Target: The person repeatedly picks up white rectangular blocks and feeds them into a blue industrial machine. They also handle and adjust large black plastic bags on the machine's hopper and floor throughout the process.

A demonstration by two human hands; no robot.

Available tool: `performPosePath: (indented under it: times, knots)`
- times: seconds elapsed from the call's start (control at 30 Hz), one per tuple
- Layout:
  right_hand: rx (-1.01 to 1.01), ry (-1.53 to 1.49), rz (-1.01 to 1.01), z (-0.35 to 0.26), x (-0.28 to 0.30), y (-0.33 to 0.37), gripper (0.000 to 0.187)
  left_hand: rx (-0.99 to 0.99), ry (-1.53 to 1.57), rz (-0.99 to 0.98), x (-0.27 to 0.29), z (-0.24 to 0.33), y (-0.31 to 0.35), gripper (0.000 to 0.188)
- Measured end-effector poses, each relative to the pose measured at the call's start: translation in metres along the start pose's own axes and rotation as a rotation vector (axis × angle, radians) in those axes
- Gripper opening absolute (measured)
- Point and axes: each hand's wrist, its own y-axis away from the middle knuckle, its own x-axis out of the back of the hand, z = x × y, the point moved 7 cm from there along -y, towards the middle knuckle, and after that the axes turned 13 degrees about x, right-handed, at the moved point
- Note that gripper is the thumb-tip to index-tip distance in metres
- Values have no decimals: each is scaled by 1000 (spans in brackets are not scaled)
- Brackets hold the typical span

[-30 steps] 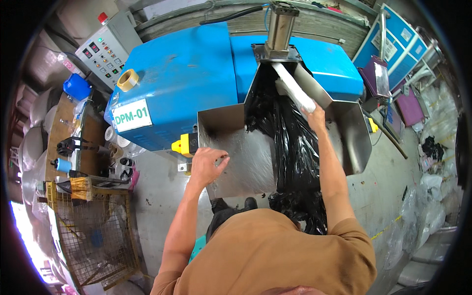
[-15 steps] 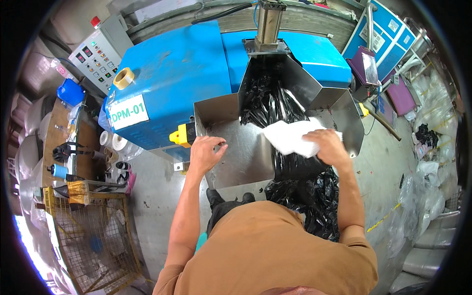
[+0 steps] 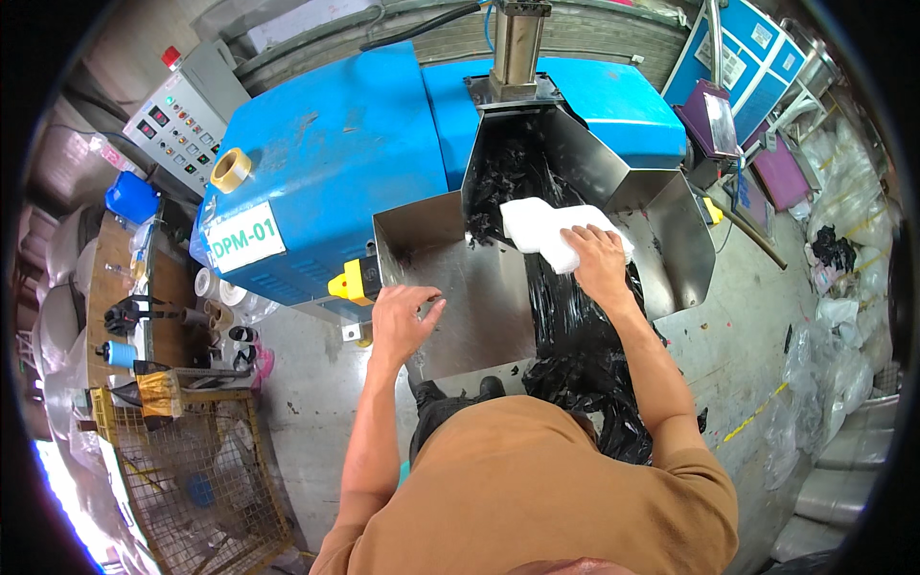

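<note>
My right hand point(image 3: 596, 261) grips the near edge of a folded white sheet point(image 3: 541, 230), soft-looking like foam or cloth, with fingers over its top; the thumb is hidden. Under the sheet, a strip of black plastic film point(image 3: 561, 311) runs from the throat of the metal hopper point(image 3: 609, 153) down over the front edge of its tray point(image 3: 470, 316). By the tray's left wall is my left hand point(image 3: 407, 321), empty, fingers curved and thumb apart. Whether it touches the wall I cannot tell.
A blue machine point(image 3: 335, 134) carries the hopper, with a tape roll point(image 3: 231, 170) on top and a yellow-black switch point(image 3: 355, 281) beside the tray. More black film lies near my feet. A wire cage point(image 3: 192, 479) stands at left; clear plastic point(image 3: 824, 383) heaps at right.
My right hand and the white sheet have moved forward and slightly left, closer to the hopper's throat. My left hand stays by the tray's left wall, a little lower in the picture.
</note>
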Motion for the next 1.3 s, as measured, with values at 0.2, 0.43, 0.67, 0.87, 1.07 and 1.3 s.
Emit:
performPosePath:
  times: [0.2,0.43,0.67,0.87,1.07,1.3]
  knots:
    - [-27,71,109,-1,-27,-18,53,-15,33,31,0,-3,-2,14]
    - [-45,104,59,-5,-48,-5,56,-16,56,32,4,-2,-4,13]
    - [-36,101,86,1,-71,4,58,-5,51,14,2,-5,-6,14]
    - [-37,84,66,24,-109,13,60,-20,62,43,1,-4,-9,13]
    - [-60,33,61,40,-146,-9,59,12,33,-6,-1,-6,-13,14]
    - [-117,6,76,42,-163,-55,56,44,21,-45,-3,-10,-15,15]
